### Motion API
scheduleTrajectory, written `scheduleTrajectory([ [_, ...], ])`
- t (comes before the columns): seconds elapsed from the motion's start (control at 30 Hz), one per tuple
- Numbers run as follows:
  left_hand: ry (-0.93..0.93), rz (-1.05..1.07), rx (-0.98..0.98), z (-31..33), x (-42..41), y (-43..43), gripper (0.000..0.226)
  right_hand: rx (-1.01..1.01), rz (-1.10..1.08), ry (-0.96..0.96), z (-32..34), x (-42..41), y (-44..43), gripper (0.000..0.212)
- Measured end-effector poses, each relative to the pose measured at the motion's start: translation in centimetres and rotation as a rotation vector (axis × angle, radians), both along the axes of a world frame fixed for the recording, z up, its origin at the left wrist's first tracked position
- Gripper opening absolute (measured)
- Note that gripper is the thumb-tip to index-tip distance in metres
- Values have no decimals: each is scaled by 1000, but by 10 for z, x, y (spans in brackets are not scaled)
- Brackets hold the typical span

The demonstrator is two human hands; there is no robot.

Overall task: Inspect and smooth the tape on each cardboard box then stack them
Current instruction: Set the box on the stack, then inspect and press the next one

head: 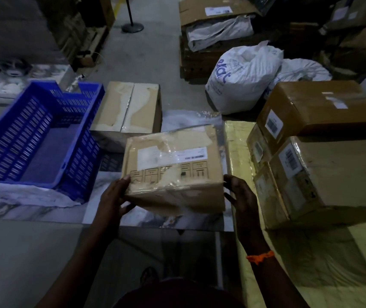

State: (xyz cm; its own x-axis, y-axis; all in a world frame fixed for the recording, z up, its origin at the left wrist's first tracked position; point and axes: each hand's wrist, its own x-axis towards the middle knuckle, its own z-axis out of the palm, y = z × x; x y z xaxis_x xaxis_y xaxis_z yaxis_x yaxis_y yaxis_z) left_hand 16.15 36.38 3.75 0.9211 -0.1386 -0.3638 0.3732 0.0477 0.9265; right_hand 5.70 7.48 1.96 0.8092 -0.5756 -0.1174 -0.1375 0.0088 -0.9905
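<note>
Left hand (114,196): we note it grasping near left corner of cardboard box (173,172), thumb on top edge, fingers curled beneath. Right hand (239,194): grasping near right corner, thumb at top edge, fingers against side face. Box sits tilted between both hands over marbled worktop (44,203); we cannot tell whether it touches. Label and wrinkled clear tape (168,150) face up. Stacked boxes (324,156) just right. Blue crate (39,138) left. Second taped box (128,107) behind; white sack (239,81) beyond.
</note>
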Motion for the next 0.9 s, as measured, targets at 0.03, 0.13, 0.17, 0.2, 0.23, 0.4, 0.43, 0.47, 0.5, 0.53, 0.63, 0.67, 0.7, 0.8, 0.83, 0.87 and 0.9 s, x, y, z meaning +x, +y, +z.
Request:
scheduleTrajectory([
  [0.03,5,13,2,-2,2,9,37,-37,7,30,-3,4,0,25],
  [0.13,-2,75,31,-9,9,31,36,-73,61,163,-27,19,-2,56],
  [0.17,-12,85,41,-11,11,37,36,-38,57,206,-32,25,-2,64],
  [0.2,-23,89,50,-13,13,41,40,-7,69,241,-36,30,-2,67],
  [0.23,-32,92,59,-13,16,46,47,33,71,270,-38,35,-3,69],
  [0.4,-206,126,221,-9,29,69,44,214,91,375,-36,59,-2,57],
  [0.43,-270,158,301,-7,28,83,42,202,152,368,-35,66,6,51],
  [0.47,-335,152,407,-10,30,85,40,199,174,356,-36,65,4,46],
  [0.5,-400,130,503,-11,31,86,40,203,187,329,-39,65,3,39],
  [0.53,-471,100,579,-12,32,86,43,201,186,289,-40,63,4,32],
  [0.63,-556,25,591,2,31,76,51,213,164,215,-44,60,8,32],
  [0.67,-528,27,548,5,29,72,44,200,167,209,-44,60,10,40],
  [0.7,-480,40,495,6,28,72,36,182,167,200,-44,60,13,47],
  [0.8,-354,36,380,8,23,73,40,155,159,163,-43,59,18,48],
  [0.83,-321,19,351,8,21,71,49,142,152,146,-39,58,19,43],
  [0.87,-287,10,324,8,19,67,59,118,147,132,-35,57,20,41],
  [0.9,-250,6,285,9,16,63,69,87,135,125,-29,56,21,42],
])
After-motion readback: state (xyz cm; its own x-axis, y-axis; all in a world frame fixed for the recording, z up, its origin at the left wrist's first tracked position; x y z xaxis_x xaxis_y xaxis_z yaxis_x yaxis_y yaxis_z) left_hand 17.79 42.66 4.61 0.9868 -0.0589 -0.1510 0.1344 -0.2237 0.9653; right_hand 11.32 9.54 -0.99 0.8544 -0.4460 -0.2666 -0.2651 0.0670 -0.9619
